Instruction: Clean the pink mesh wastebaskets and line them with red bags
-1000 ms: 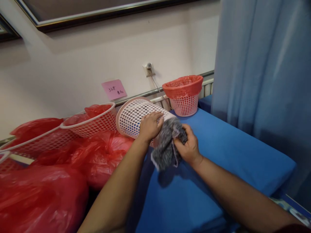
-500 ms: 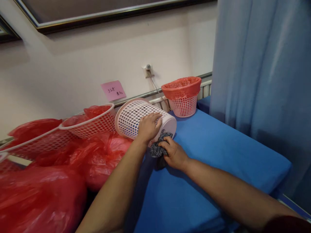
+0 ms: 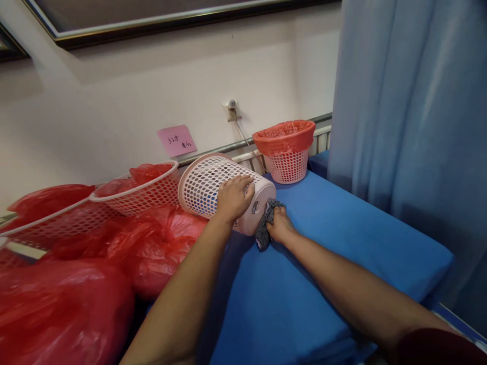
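Note:
A pale pink perforated waste basket [image 3: 205, 185] lies on its side on a blue-covered bed [image 3: 304, 299], its solid base turned toward me with a small dark label on it. My left hand [image 3: 235, 198] rests on the basket's side near the base, fingers laid out over the plastic and thumb apart. Bunched in my right hand [image 3: 280, 225] is a dark grey speckled cloth [image 3: 263, 234], whose closed fingers hold it at the lower right edge of the basket's base. Part of the cloth hangs below the fingers.
A pink basket with a red liner [image 3: 288, 167] stands upright behind. Red plastic bags [image 3: 64, 309] and lined baskets [image 3: 140, 195] crowd the left. A metal rail [image 3: 243, 146] runs along the wall, below a plugged socket [image 3: 233, 111]. A blue curtain [image 3: 399, 111] hangs right.
My right hand has moved right with the cloth, from the middle of the basket's base to its edge, uncovering the label. My left hand stays on the basket.

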The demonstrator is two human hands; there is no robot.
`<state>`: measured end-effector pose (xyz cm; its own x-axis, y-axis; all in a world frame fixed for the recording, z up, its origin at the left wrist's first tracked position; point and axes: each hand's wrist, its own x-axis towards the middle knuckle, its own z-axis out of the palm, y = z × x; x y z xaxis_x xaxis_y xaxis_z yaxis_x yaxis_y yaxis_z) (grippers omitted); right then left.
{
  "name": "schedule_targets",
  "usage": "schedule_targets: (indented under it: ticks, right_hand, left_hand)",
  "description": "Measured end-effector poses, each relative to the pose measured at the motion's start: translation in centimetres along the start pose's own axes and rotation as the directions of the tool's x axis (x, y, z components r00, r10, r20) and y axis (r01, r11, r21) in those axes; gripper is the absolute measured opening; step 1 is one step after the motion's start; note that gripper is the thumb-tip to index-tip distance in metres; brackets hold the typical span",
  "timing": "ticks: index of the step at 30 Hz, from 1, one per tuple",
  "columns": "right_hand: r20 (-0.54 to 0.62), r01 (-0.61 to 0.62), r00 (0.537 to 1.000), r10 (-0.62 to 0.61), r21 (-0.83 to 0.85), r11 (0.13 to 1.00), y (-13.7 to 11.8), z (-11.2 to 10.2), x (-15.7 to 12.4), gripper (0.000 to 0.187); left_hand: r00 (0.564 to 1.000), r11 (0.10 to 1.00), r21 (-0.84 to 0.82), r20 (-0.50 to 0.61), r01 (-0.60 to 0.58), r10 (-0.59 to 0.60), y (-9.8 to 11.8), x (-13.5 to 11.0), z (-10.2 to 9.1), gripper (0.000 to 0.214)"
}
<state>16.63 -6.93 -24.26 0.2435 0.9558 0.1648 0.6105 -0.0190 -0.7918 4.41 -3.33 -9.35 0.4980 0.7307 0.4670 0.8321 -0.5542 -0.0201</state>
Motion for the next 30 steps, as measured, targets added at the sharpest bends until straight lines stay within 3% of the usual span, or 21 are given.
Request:
schedule_targets:
  ticks: [8, 11, 13, 15, 18, 21, 25, 27, 30]
  right_hand:
    - [0.114, 0.068, 0.991, -0.076, 0.07, 0.995, -0.8, 0.2, -2.8, 0.044]
    - [-0.074, 0.025, 0.997, -0.015, 0.133, 0.991, -0.7, -0.4, -1.7, 0.046]
    - [-0.253, 0.118, 0.965, -0.072, 0.17, 0.978, -0.6, -0.7, -0.9, 0.05]
    - [-0.334, 0.255, 0.923, -0.191, 0.158, 0.954, -0.5, -0.8, -0.5, 0.052]
    - [-0.226, 0.313, 0.931, -0.288, 0.082, 0.946, -0.7, -0.9, -1.0, 0.052]
    - [0.004, 0.309, 0.951, -0.309, -0.036, 0.951, -1.1, -1.1, -2.5, 0.051]
    - [0.345, 0.42, 0.869, -0.355, -0.132, 0.898, -1.7, -1.7, -3.9, 0.044]
    - [0.373, 0.389, 0.872, -0.316, -0.139, 0.911, -1.8, -2.1, -3.8, 0.037]
    - [0.282, 0.258, 0.937, -0.207, -0.158, 0.953, -1.2, -3.1, -2.7, 0.036]
  left_hand:
    - [1.0, 1.0, -0.006, -0.002, -0.004, 0.004, -0.1, 0.0, 0.1, 0.037]
    - [1.0, 1.0, -0.01, -0.002, 0.003, -0.003, -0.1, -0.1, 0.0, 0.036]
    - [1.0, 1.0, -0.005, -0.003, 0.002, -0.002, 0.0, -0.1, 0.0, 0.036]
    - [1.0, 1.0, -0.001, -0.009, -0.003, 0.003, 0.0, -0.1, 0.1, 0.036]
    - [1.0, 1.0, -0.001, -0.019, -0.008, 0.008, -0.1, -0.1, 0.2, 0.036]
    - [1.0, 1.0, -0.002, -0.024, -0.001, 0.001, -0.2, -0.2, 0.3, 0.036]
    - [1.0, 1.0, -0.009, -0.026, -0.007, 0.007, -0.4, -0.3, 0.3, 0.037]
    - [1.0, 1.0, -0.009, -0.026, -0.012, 0.012, -0.5, -0.5, 0.2, 0.037]
    - [1.0, 1.0, -0.015, -0.026, -0.014, 0.014, -0.7, -0.8, 0.2, 0.038]
